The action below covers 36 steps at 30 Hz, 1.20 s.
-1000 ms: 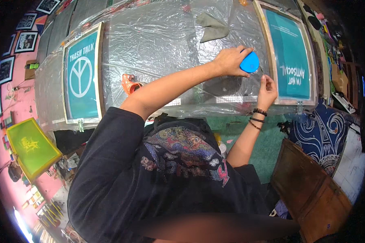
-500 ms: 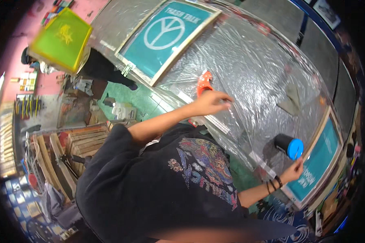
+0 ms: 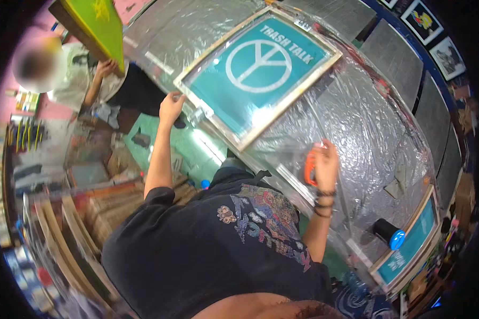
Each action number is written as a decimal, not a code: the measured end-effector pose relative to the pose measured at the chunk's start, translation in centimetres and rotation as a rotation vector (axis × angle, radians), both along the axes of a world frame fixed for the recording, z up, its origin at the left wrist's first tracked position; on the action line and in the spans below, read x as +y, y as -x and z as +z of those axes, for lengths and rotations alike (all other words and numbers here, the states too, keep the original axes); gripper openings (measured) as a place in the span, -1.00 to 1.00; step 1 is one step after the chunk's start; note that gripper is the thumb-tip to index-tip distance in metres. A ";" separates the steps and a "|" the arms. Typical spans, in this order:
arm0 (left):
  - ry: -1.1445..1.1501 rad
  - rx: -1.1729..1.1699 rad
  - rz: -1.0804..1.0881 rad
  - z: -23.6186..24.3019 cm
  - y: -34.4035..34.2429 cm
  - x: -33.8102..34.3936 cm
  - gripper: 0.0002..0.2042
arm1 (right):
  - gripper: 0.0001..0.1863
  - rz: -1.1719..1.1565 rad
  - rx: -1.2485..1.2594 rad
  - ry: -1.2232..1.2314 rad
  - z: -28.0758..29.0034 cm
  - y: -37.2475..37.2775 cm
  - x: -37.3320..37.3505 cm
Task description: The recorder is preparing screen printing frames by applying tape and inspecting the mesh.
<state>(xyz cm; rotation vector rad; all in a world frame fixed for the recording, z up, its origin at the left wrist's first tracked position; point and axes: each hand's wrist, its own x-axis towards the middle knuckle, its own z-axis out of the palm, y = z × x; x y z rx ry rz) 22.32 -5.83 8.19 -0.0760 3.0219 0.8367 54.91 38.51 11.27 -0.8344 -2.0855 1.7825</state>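
A wood-framed printing screen (image 3: 290,102) with teal mesh and a pale peace sign lies tilted across the table. My left hand (image 3: 171,109) reaches to its near left corner, fingers bent and a little apart; I cannot tell whether they touch the wood. A hinge clamp (image 3: 201,112) sits on the frame's near edge. Over the plastic-covered table (image 3: 356,122), my right hand (image 3: 327,164), with dark bracelets at the wrist, closes around an orange item with white specks (image 3: 310,169). The fingers partly hide it, so its kind is unclear.
At the left, another person holds up a yellow-green screen (image 3: 104,32). A black container with a blue lid (image 3: 395,239) lies on its side beside a second teal screen (image 3: 418,236). A grey-green cloth (image 3: 396,185) lies farther back. Wooden frames (image 3: 69,244) stand lower left.
My left hand has moved from beside the orange item to the large screen's corner. My right hand has gone from the second screen to the orange item. The view has shifted.
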 end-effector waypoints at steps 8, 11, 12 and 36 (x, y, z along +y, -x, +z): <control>0.282 0.101 -0.309 -6.2 16.5 -2.8 -0.38 | -0.22 -0.129 -0.545 -0.202 -9.6 16.6 -15.0; 0.358 -0.006 -0.418 -7.8 18.6 -1.9 -0.40 | -0.36 -0.254 -0.744 -0.440 -9.2 18.5 -17.4; 0.386 -0.041 -0.432 -8.2 18.9 -2.1 -0.42 | -0.36 -0.265 -0.749 -0.445 -9.3 18.8 -17.8; -1.146 -0.407 0.014 0.3 25.3 -15.5 -0.28 | -0.32 -0.300 0.148 0.054 -2.2 46.1 -26.6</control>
